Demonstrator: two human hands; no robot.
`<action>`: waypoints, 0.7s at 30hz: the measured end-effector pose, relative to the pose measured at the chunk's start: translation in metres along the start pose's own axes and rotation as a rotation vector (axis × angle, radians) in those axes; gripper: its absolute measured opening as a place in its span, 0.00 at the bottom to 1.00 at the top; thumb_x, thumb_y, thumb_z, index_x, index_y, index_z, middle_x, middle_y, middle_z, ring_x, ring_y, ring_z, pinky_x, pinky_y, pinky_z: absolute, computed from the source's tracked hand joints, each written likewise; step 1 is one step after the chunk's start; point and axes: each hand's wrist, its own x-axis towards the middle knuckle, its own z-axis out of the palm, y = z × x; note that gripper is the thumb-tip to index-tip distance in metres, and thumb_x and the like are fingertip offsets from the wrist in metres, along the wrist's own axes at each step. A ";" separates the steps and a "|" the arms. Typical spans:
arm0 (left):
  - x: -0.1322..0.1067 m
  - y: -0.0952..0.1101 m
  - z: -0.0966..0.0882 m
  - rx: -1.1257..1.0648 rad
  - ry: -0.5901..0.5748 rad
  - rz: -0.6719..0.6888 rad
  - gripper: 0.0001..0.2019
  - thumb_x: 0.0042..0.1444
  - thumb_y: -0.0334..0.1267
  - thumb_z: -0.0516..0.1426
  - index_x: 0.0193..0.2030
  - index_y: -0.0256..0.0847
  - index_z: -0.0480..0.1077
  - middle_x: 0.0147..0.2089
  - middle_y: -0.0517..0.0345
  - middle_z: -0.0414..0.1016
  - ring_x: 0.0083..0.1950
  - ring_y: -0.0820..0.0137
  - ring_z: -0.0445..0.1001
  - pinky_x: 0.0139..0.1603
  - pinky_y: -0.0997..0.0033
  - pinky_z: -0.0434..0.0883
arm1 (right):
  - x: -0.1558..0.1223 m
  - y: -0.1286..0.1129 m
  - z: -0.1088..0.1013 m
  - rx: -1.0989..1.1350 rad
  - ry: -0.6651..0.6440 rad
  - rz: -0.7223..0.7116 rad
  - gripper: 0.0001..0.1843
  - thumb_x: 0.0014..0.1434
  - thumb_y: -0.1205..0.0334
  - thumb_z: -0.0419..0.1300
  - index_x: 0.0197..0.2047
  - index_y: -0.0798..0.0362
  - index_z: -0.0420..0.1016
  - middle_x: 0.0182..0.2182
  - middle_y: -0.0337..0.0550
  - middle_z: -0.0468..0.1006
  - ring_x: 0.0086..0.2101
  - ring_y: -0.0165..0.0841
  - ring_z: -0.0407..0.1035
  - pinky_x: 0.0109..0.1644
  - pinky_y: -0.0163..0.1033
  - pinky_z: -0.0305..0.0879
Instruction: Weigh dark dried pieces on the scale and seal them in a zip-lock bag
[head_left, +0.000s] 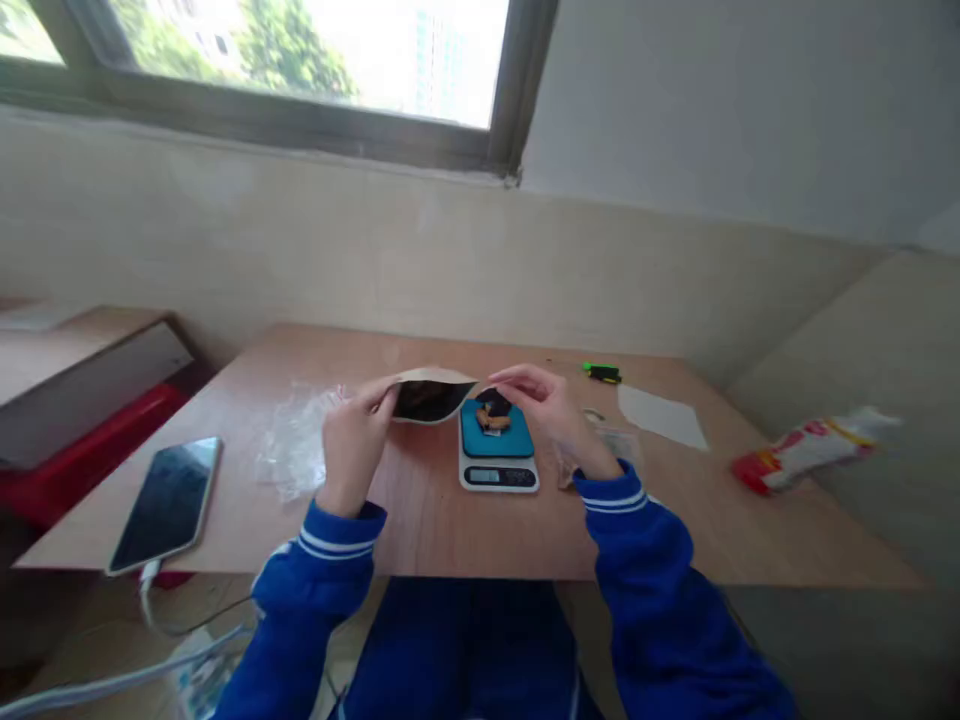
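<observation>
Left hand (356, 445) pinches rim of soft, light beige pouch with dark lining (433, 400), held open above counter (427, 530); floppy, best taken at rim. Right hand (544, 405) open, empty, just right of pouch, over white digital scale with teal pan (495, 435).

This is a plain indoor room, more like a makeshift workroom or small packing space than a kitchen or a lab, though the view does not settle which. The wall (315, 265) is bare, painted in a pale, scuffed finish with no decoration. Above it, 1 dark-framed window (300, 60) looks out on treetops and a tall building, so the room sits above street level. The table (420, 520) is unfinished-looking light wood and carries a digital scale (499, 476) and a smartphone (166, 505) on a charging cable (146, 590). A wood-topped cabinet (82, 375) stands to the left.
</observation>
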 end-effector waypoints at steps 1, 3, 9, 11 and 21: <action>0.004 -0.002 -0.001 0.009 0.001 -0.014 0.14 0.61 0.42 0.54 0.46 0.45 0.79 0.43 0.53 0.82 0.43 0.58 0.80 0.37 0.69 0.67 | -0.003 0.006 -0.004 0.000 0.006 0.036 0.12 0.55 0.54 0.65 0.39 0.51 0.79 0.39 0.42 0.82 0.42 0.33 0.75 0.47 0.38 0.70; 0.010 -0.005 -0.003 0.019 0.003 -0.034 0.14 0.61 0.43 0.54 0.44 0.44 0.80 0.42 0.52 0.82 0.43 0.58 0.80 0.36 0.68 0.67 | -0.009 0.020 -0.011 -0.015 -0.001 0.103 0.13 0.54 0.52 0.65 0.39 0.52 0.78 0.39 0.43 0.82 0.41 0.34 0.75 0.45 0.39 0.71; 0.011 -0.007 -0.002 0.004 0.020 -0.036 0.15 0.61 0.44 0.53 0.43 0.46 0.80 0.40 0.52 0.83 0.42 0.57 0.80 0.37 0.67 0.68 | -0.023 0.072 -0.021 -0.213 -0.091 0.224 0.15 0.55 0.53 0.62 0.40 0.55 0.78 0.36 0.48 0.82 0.35 0.36 0.75 0.35 0.39 0.71; 0.009 -0.006 -0.001 -0.012 0.026 -0.033 0.14 0.61 0.44 0.53 0.44 0.46 0.80 0.41 0.53 0.82 0.43 0.57 0.80 0.39 0.67 0.68 | -0.026 0.088 -0.022 -0.302 -0.043 0.208 0.13 0.55 0.56 0.62 0.38 0.56 0.77 0.34 0.48 0.81 0.33 0.35 0.75 0.35 0.40 0.71; 0.006 -0.008 -0.001 -0.039 0.021 -0.015 0.13 0.60 0.43 0.54 0.44 0.48 0.80 0.43 0.56 0.82 0.44 0.60 0.80 0.38 0.69 0.68 | -0.031 0.106 -0.024 -0.502 0.234 0.075 0.10 0.54 0.61 0.60 0.41 0.53 0.75 0.42 0.50 0.75 0.41 0.40 0.70 0.50 0.50 0.66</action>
